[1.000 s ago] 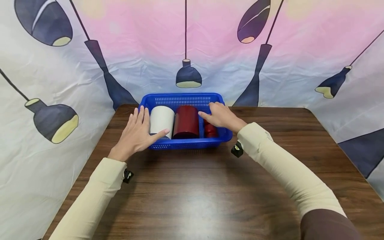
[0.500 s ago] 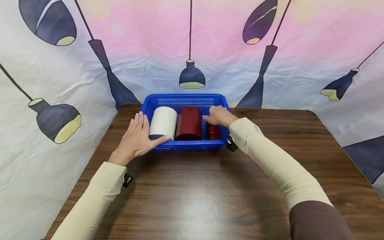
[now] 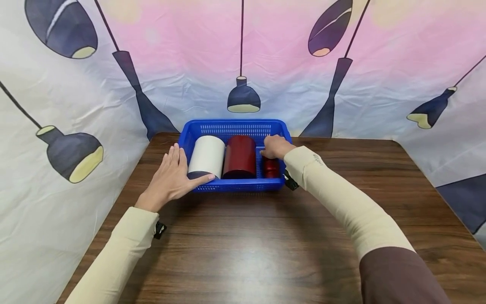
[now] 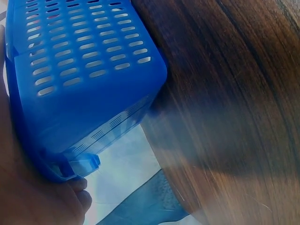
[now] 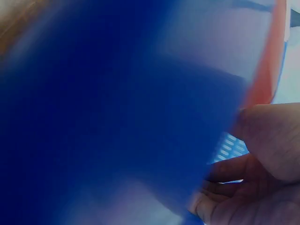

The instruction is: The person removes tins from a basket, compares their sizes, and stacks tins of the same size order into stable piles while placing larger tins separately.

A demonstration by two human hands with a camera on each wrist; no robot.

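Head view: left hand (image 3: 171, 177) flat against blue basket (image 3: 235, 125); right hand (image 3: 275, 147) inside it, grip unclear

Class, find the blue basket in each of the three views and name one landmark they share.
Head view: the blue basket sits at the far middle of the wooden table, between both hands.
Left wrist view: the basket's slotted wall fills the upper left, beside the table.
Right wrist view: a blurred blue mass fills most of the picture.
Shared landmark: the basket's slotted blue wall.
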